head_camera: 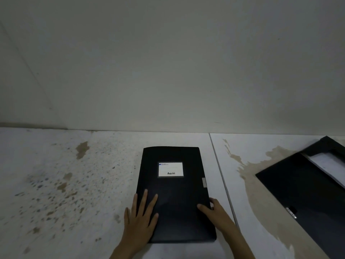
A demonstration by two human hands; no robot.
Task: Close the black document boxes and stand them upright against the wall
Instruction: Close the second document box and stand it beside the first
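Observation:
A closed black document box [175, 195] lies flat on the white table [74, 184], with a white label on its lid and a grey clasp on its right edge. My left hand [141, 215] rests flat on the box's near left corner, fingers spread. At the box's right edge my right hand [216, 212] has its thumb on the lid and its fingers along the side. A second black document box [302, 186] lies open at the right, its lid folded out toward me and white paper showing inside; part of it runs out of view.
A plain grey-white wall [168, 71] rises behind the table. The tabletop is stained brown at the left and around the open box. A seam [222, 178] between two table panels runs just right of the closed box.

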